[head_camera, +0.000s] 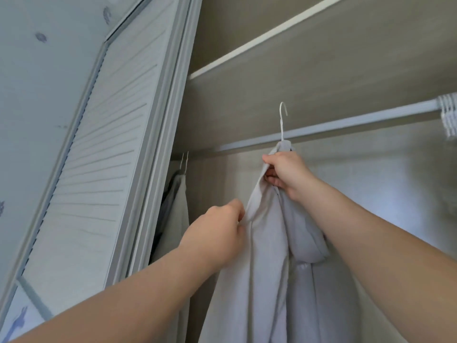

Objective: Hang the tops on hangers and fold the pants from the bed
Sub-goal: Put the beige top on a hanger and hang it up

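Note:
A pale grey top hangs from a white hanger whose hook rises in front of the wardrobe rail, not hooked over it. My right hand is shut on the top's collar and the hanger neck just below the rail. Lower and to the left, my left hand pinches the top's left front edge. The hanger's shoulders are hidden inside the cloth.
Another light garment hangs on two white hooks at the rail's far left, beside the louvred wardrobe door. Several white hangers bunch at the rail's right end. A shelf edge runs above the rail.

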A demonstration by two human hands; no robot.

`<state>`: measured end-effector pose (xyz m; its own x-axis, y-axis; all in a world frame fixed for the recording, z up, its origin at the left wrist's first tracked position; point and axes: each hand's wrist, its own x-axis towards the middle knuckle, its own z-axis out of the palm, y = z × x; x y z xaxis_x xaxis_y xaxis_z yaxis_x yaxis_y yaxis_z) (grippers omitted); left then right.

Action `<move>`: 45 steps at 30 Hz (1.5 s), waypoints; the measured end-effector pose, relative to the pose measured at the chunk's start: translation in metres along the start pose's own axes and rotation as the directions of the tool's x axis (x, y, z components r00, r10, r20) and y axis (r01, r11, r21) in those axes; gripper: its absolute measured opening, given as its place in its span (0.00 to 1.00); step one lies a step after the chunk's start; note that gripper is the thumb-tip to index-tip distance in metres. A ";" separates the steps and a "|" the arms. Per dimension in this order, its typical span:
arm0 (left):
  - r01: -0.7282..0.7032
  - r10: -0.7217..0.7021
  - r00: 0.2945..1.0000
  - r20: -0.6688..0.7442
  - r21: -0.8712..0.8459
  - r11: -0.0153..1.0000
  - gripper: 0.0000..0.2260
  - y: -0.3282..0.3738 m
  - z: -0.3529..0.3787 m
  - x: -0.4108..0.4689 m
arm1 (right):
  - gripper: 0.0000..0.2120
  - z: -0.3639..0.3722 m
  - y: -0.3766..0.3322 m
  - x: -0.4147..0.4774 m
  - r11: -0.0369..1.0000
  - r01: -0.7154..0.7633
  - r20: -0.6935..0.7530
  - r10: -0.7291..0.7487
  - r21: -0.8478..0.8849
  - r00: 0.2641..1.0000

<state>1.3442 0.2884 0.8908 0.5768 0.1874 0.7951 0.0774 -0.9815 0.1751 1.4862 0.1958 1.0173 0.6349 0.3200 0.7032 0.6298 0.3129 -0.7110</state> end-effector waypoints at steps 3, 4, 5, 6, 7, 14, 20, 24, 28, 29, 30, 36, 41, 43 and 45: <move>0.014 -0.014 1.000 0.001 0.031 0.999 0.04 -0.002 0.006 0.029 | 0.09 -0.003 0.003 0.036 0.999 -0.002 -0.079 -0.002 -0.043 0.997; 0.017 -0.017 1.000 0.000 0.034 0.999 0.04 -0.004 0.008 0.037 | 0.09 -0.003 0.006 0.045 0.999 -0.007 -0.095 0.002 -0.047 0.996; 0.020 -0.020 1.000 -0.001 0.033 0.999 0.05 -0.006 0.011 0.043 | 0.10 -0.004 0.010 0.053 0.999 -0.016 -0.101 0.011 -0.051 0.995; 0.022 -0.022 1.000 -0.002 0.033 0.999 0.05 -0.009 0.013 0.049 | 0.11 -0.005 0.015 0.059 0.998 -0.030 -0.101 0.023 -0.063 0.995; 0.023 -0.023 1.000 -0.002 0.035 0.999 0.05 -0.011 0.016 0.053 | 0.11 -0.007 0.020 0.064 0.996 -0.044 -0.098 0.036 -0.083 0.995; -0.013 0.013 1.000 -0.005 0.043 0.999 0.04 -0.029 0.032 0.065 | 0.09 -0.011 0.053 0.081 0.987 -0.077 -0.100 0.063 -0.141 0.993; 0.027 -0.023 0.998 0.055 -0.069 0.997 0.08 -0.034 0.046 0.060 | 0.20 -0.006 0.058 0.073 0.929 0.014 -0.137 -0.070 -0.371 0.988; 0.084 -0.066 0.986 0.155 -0.110 0.990 0.05 -0.036 0.056 0.057 | 0.34 0.000 0.045 0.048 0.690 0.071 -0.039 -0.142 -0.721 0.989; 0.120 -0.100 0.965 0.244 -0.072 0.990 0.04 -0.044 0.066 0.053 | 0.25 0.015 0.043 0.023 0.584 0.074 0.106 0.020 -0.808 0.994; 0.127 -0.106 0.961 0.256 -0.065 0.990 0.05 -0.047 0.067 0.052 | 0.23 0.019 0.044 0.020 0.587 0.073 0.117 0.037 -0.807 0.992; 0.131 -0.112 0.959 0.261 -0.056 0.990 0.05 -0.051 0.068 0.052 | 0.21 0.023 0.045 0.019 0.605 0.070 0.119 0.041 -0.793 0.992; 0.145 -0.140 0.962 0.234 -0.005 0.989 0.05 -0.073 0.064 0.055 | 0.08 0.042 0.060 0.027 0.710 0.121 0.169 -0.003 -0.693 0.986; 0.160 -0.161 0.972 0.169 0.019 0.987 0.02 -0.093 0.060 0.056 | 0.07 0.059 0.078 0.042 0.854 0.154 0.206 -0.056 -0.497 0.977; 0.182 -0.184 0.971 0.153 0.029 0.983 0.03 -0.100 0.059 0.057 | 0.11 0.068 0.088 0.051 0.866 0.155 0.222 -0.053 -0.475 0.974; 0.204 -0.210 0.967 0.142 0.053 0.977 0.01 -0.106 0.058 0.058 | 0.13 0.079 0.098 0.061 0.868 0.145 0.222 -0.042 -0.474 0.974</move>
<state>1.4166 0.4015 0.8845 0.6573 0.3816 0.6498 0.2362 -0.9232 0.3032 1.5507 0.3166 0.9902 0.4926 0.4972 0.7142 0.8514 -0.1056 -0.5137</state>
